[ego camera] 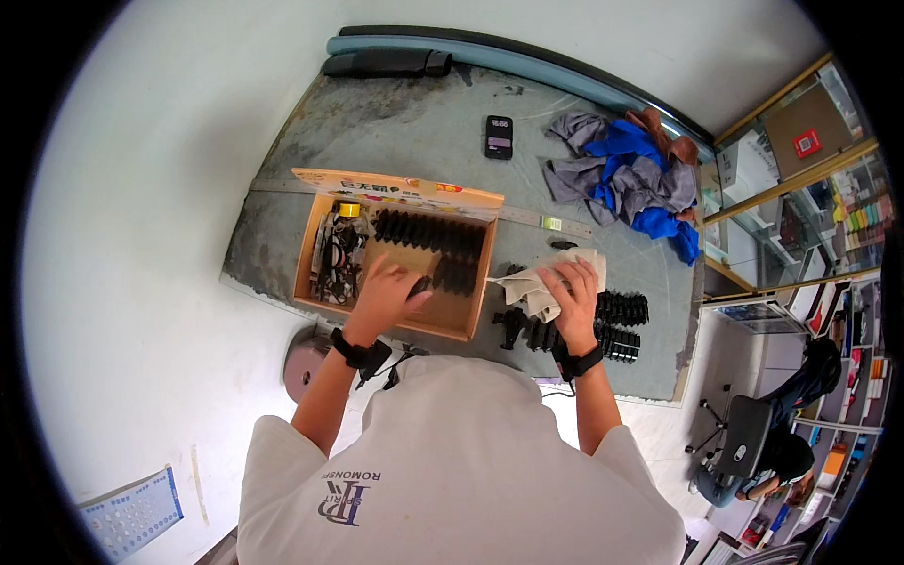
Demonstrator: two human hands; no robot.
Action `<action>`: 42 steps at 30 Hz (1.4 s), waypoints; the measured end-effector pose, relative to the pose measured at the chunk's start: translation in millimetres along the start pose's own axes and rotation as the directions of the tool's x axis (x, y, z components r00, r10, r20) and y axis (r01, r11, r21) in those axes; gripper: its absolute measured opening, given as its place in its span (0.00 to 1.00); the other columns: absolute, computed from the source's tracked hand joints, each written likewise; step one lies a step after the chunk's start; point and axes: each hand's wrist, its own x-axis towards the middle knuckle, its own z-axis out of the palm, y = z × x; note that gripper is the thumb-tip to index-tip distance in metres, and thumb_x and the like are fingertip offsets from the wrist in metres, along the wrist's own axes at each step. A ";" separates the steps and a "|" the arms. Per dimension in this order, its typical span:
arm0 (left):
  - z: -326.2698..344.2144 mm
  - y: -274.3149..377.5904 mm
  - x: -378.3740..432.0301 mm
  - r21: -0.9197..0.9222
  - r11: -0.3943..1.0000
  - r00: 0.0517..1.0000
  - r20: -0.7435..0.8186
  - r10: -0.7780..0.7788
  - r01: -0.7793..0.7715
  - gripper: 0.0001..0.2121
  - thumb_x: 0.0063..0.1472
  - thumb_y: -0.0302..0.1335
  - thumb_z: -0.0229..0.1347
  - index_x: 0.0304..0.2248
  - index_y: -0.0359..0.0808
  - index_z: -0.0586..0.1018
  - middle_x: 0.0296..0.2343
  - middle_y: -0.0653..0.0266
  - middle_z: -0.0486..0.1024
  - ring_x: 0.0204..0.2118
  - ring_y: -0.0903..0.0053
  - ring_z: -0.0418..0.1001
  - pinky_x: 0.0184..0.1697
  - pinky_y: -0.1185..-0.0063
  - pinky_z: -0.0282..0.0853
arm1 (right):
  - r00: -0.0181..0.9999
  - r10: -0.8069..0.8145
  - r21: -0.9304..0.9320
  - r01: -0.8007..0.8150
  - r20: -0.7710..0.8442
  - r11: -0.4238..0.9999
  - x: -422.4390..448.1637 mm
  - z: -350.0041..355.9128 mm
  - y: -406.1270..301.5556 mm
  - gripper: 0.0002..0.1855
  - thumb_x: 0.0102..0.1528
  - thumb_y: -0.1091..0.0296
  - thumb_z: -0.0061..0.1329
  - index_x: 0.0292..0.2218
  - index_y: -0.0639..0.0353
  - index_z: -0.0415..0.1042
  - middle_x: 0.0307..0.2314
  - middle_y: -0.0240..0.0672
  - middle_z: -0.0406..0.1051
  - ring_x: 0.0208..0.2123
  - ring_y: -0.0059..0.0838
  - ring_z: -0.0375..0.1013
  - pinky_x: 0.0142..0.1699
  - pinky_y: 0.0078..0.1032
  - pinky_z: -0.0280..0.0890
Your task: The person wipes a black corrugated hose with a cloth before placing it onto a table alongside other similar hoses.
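My left hand [381,300] is over an open cardboard box [480,282], with a small black part [420,285] between thumb and fingers. Inside the box, black parts [424,229] stand in close rows, and a jumble of cables and small items [339,265] fills the left end. My right hand [578,300] grips a crumpled beige cloth [526,291] just right of the box. Beneath and beside that hand lie rows of similar black parts [621,308]. A separate black part [510,326] rests by the box's right corner, and a small black piece [563,245] lies beyond the cloth.
A phone [498,138] lies on the worn grey table [409,127] behind the box. Blue, grey and brown cloths [628,169] are heaped at the far right. A metal ruler [522,215] extends behind the box. Rolled material [494,53] lines the back edge. Another person [784,455] sits at right.
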 end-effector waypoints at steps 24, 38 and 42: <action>105.1 -46.5 66.8 0.157 0.878 0.818 0.317 -0.479 0.453 0.22 0.60 0.48 0.66 0.39 0.36 0.87 0.36 0.51 0.85 0.42 0.52 0.83 0.44 0.58 0.78 | 0.990 0.094 0.194 -0.112 0.102 0.975 -25.7 24.3 -33.4 0.31 0.40 0.77 0.60 0.49 0.54 0.82 0.44 0.38 0.72 0.50 0.50 0.71 0.60 0.48 0.67; 106.0 -67.4 57.9 0.136 0.905 0.781 0.465 -0.418 0.403 0.21 0.51 0.46 0.74 0.36 0.38 0.87 0.37 0.53 0.85 0.43 0.53 0.83 0.45 0.59 0.78 | 0.976 0.173 0.198 -0.197 0.135 0.960 -18.6 23.4 -39.8 0.27 0.43 0.74 0.62 0.48 0.55 0.82 0.43 0.38 0.74 0.49 0.48 0.73 0.55 0.43 0.69; 116.7 -67.4 56.5 0.070 0.883 0.794 0.409 -0.450 0.465 0.21 0.48 0.44 0.75 0.36 0.38 0.87 0.38 0.52 0.85 0.44 0.53 0.83 0.45 0.59 0.78 | 0.975 0.172 0.184 -0.196 0.143 0.963 -19.7 25.3 -40.9 0.27 0.43 0.75 0.61 0.48 0.55 0.82 0.42 0.38 0.74 0.49 0.49 0.73 0.55 0.43 0.69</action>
